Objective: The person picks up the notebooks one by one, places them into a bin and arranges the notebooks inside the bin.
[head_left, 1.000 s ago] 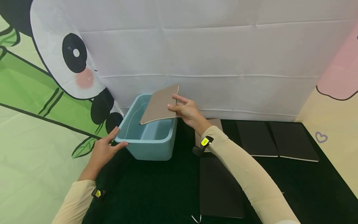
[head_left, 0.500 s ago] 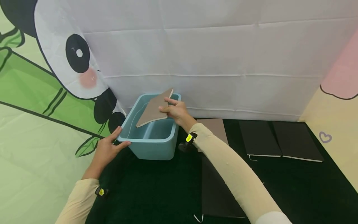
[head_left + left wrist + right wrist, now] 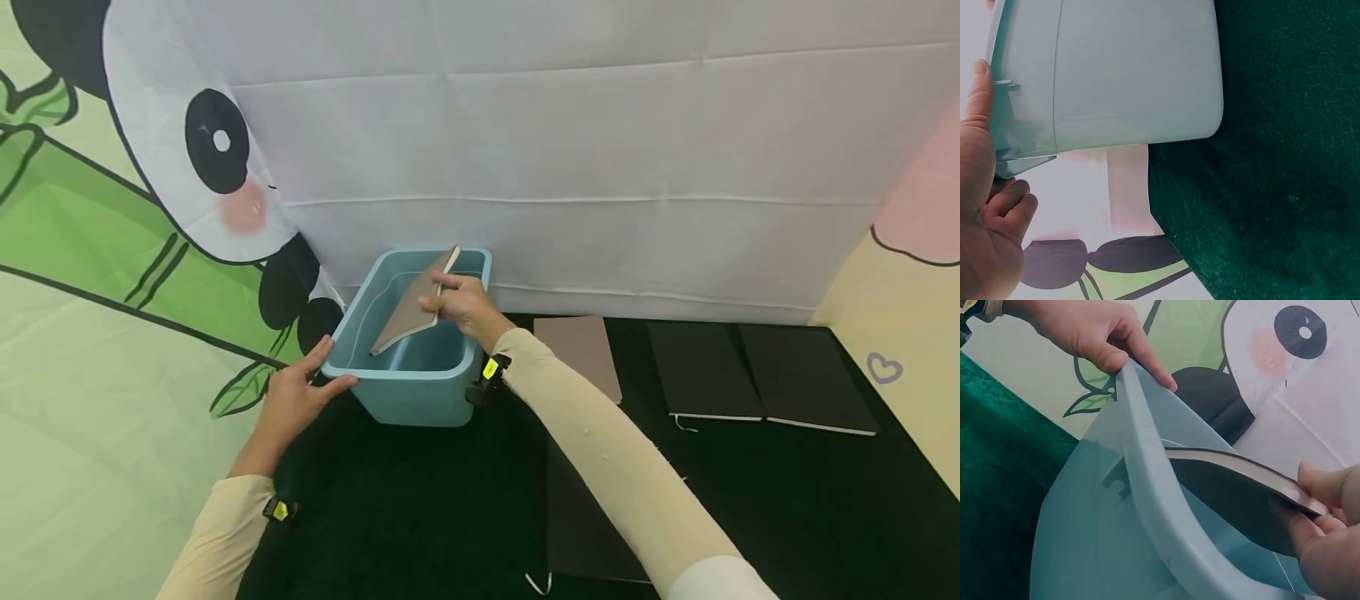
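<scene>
A light blue plastic bin (image 3: 408, 402) stands at the left of the dark green cloth. My left hand (image 3: 294, 406) holds its near left corner, with the thumb at the front rim and the fingers along the left side. Inside the bin's opening my right hand (image 3: 467, 308) pinches a taupe-covered notebook (image 3: 407, 315) by its right edge, thumb on one face and fingers on the other. The notebook tilts, its lower end below the rim level. From the right wrist view its dark underside (image 3: 1229, 490) and pale page edges are visible. The bin's floor is partly hidden.
Another taupe notebook (image 3: 577, 346) lies right of the bin, partly under my right forearm. A black notebook (image 3: 581, 521) with a white ribbon lies nearer. Two black notebooks (image 3: 705, 375) lie side by side at the back right. A printed cloth wall (image 3: 562, 142) rises behind.
My right hand has moved left and slightly down with the notebook, which now tilts more steeply and sits lower in the bin. My left hand keeps its hold on the corner.
</scene>
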The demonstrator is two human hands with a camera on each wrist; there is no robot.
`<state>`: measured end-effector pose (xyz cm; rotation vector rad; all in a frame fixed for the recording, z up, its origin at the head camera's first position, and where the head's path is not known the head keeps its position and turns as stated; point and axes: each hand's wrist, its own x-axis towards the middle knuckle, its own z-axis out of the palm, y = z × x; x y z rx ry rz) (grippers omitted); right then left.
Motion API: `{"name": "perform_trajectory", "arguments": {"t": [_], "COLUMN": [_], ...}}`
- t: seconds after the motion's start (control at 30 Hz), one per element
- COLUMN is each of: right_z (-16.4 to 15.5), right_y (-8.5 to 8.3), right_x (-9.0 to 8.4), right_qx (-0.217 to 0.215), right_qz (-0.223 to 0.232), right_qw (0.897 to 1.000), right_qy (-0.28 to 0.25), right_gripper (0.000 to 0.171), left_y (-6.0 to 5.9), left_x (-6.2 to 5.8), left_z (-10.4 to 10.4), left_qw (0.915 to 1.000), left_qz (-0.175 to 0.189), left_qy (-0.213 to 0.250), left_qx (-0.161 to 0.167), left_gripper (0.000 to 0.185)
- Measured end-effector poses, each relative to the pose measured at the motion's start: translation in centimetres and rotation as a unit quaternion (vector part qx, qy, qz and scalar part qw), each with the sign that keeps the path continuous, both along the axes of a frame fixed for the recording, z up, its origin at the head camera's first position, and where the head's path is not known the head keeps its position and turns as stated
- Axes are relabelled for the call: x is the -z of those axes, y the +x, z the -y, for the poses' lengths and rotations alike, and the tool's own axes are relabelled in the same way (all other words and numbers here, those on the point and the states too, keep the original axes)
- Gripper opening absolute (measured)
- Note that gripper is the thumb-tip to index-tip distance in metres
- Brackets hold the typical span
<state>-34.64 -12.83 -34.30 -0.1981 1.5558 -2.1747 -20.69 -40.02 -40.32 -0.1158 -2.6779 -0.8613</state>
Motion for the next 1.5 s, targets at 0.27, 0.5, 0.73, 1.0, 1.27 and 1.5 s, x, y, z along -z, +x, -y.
{"name": "perform_trajectory", "arguments": {"t": [0.27, 0.5, 0.73, 1.0, 1.27, 1.5], "right_z": [0.7, 1.4, 1.9, 2.3, 2.3, 0.6], "right_y": [0.2, 0.6, 1.0, 1.4, 2.2, 2.3], "right_x": [0.6, 1.2, 1.9, 2.2, 1.2, -0.5], "right_qx": [-0.01, -0.019, -0.034, -0.04, -0.039, -0.035], "right_qz": [-0.006, 0.0, -0.002, 0.006, -0.036, -0.059], "right_qw": [0.999, 0.997, 0.994, 0.991, 0.971, 0.962], "right_qy": [0.051, 0.077, 0.104, 0.129, 0.232, 0.265], "right_gripper": [0.064, 0.064, 0.062, 0.062, 0.056, 0.056], "left_y": [0.1, 0.1, 0.1, 0.1, 0.0, -0.1], "left_x": [0.0, 0.1, 0.4, 0.6, 0.4, 0.2], "left_z": [-0.2, -0.5, -0.5, -0.4, -0.2, 0.2], "left_qw": [0.9998, 0.9998, 0.9998, 0.9999, 1.0, 1.0], "left_qz": [0.016, 0.018, 0.018, 0.013, -0.002, -0.006], "left_qy": [0.012, 0.012, 0.01, 0.011, 0.009, 0.002], "left_qx": [0.001, 0.002, -0.001, 0.0, 0.002, 0.002], "left_gripper": [0.087, 0.086, 0.086, 0.086, 0.085, 0.085]}}
